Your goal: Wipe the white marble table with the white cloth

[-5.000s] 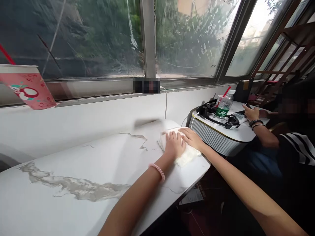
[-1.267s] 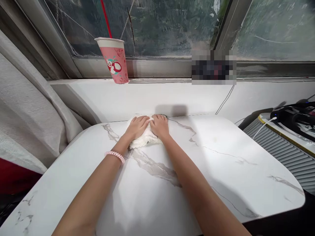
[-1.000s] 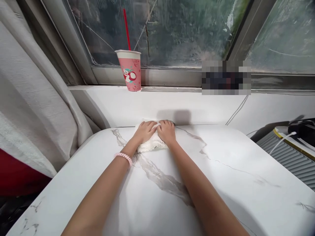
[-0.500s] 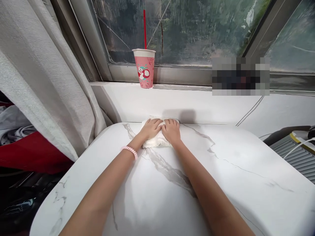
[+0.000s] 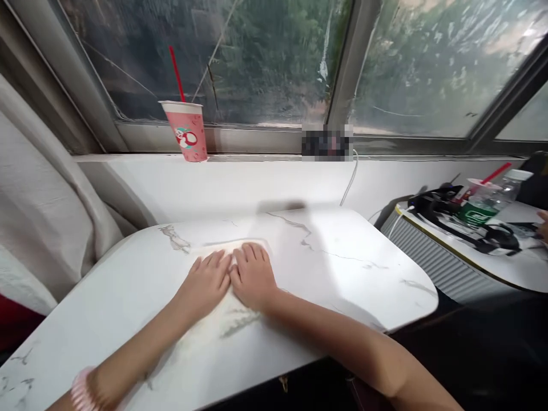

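Observation:
On the white marble-patterned table [image 5: 325, 274], a pale cloth [image 5: 226, 246] lies smeared by motion and largely covered by my hands. My left hand [image 5: 208, 279] rests flat on it, fingers stretched forward, a pink coil band around the wrist. Right beside it, my right hand [image 5: 252, 274] presses palm down with its fingers laid over the cloth. The thumb sides of both hands nearly touch. Where the cloth's near edge ends cannot be made out.
A pink paper cup [image 5: 188, 134] with a red straw stands on the window ledge. A grey curtain [image 5: 43, 188] hangs at left. At right, a ribbed side unit [image 5: 428, 251] carries a green-labelled bottle [image 5: 482, 211], another cup and dark items. Part of another person's hand [image 5: 543, 225] shows at the far right.
My view has turned to the right, bringing the side unit's top into sight. Both hands and the cloth have slid from the table's back edge towards me.

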Motion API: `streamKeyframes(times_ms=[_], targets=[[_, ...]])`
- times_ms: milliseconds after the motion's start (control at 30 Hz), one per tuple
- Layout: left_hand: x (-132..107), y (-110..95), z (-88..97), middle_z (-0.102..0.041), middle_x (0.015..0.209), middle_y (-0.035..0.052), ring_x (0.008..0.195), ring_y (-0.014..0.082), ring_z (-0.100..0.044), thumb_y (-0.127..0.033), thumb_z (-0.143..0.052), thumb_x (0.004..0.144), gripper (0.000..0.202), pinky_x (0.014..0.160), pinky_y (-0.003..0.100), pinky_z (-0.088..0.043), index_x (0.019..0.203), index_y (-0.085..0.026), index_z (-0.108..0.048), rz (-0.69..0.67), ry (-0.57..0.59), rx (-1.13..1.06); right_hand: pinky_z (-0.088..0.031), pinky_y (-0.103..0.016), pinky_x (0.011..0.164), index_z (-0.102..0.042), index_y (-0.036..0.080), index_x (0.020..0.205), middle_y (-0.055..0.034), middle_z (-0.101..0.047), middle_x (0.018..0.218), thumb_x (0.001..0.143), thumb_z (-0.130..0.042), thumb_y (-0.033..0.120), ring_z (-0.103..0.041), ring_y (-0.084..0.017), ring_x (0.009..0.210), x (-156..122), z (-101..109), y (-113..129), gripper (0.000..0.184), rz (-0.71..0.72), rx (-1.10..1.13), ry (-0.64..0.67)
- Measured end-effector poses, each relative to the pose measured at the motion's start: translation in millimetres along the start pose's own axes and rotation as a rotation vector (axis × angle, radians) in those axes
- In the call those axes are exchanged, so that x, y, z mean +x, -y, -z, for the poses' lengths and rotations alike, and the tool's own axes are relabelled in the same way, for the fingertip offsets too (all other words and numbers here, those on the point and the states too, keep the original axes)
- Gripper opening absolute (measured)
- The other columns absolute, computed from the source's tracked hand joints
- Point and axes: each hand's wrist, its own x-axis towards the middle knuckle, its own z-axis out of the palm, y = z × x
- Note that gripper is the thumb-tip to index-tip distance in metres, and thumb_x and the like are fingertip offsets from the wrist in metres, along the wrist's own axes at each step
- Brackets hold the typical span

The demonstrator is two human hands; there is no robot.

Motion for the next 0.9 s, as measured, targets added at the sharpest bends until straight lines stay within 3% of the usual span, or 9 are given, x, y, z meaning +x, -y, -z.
streamKeyframes(times_ms=[233, 433, 667, 900], targets=[[-70.8, -28.3, 6.5, -0.060, 0.133, 0.0149, 0.129, 0.0315, -0.052, -0.030, -0.024, 0.094, 0.049, 0.103, 0.051, -0.045, 0.124, -0.017, -0.060, -0.104, -0.091, 0.038, -0.023, -0.045, 0.119, -0.057, 0.020, 0.127, -0.0103, -0.049, 0.143, 0.089, -0.051, 0.021, -0.034, -0.025, 0.139, -61.0, 28.6, 22.2, 0.038, -0.047, 0.276, 0.113], [-88.8, -20.7, 18.8, -0.051, 0.142, 0.0143, 0.133, 0.0294, -0.047, -0.032, -0.024, 0.096, 0.048, 0.107, 0.050, -0.041, 0.133, -0.017, -0.051, 0.072, 0.006, -0.058, -0.015, -0.046, 0.122, -0.050, 0.018, 0.133, -0.0113, -0.040, 0.152, 0.092, -0.048, 0.021, -0.021, -0.023, 0.147, -62.6, 33.0, 50.2, 0.041, -0.053, 0.443, 0.198], [-78.7, 16.3, 23.0, -0.044, 0.149, 0.0164, 0.142, 0.0280, -0.034, -0.029, -0.018, 0.096, 0.053, 0.113, 0.056, -0.028, 0.140, -0.012, -0.043, 0.182, 0.107, 0.009, -0.017, -0.050, 0.119, -0.047, 0.012, 0.136, -0.0140, -0.047, 0.147, 0.099, -0.039, 0.030, -0.034, -0.026, 0.140, -19.1, -2.5, 67.0, 0.042, 0.098, 0.303, 0.136], [-22.1, 52.7, 20.6, -0.043, 0.150, 0.0132, 0.141, 0.0237, -0.035, -0.026, -0.019, 0.099, 0.049, 0.116, 0.055, -0.022, 0.142, -0.018, -0.041, 0.270, 0.088, 0.064, -0.023, -0.049, 0.115, -0.052, 0.012, 0.132, -0.0150, -0.051, 0.143, 0.100, -0.038, 0.031, -0.040, -0.027, 0.135, 48.7, -51.5, 61.7, 0.039, 0.073, 0.149, 0.061]])
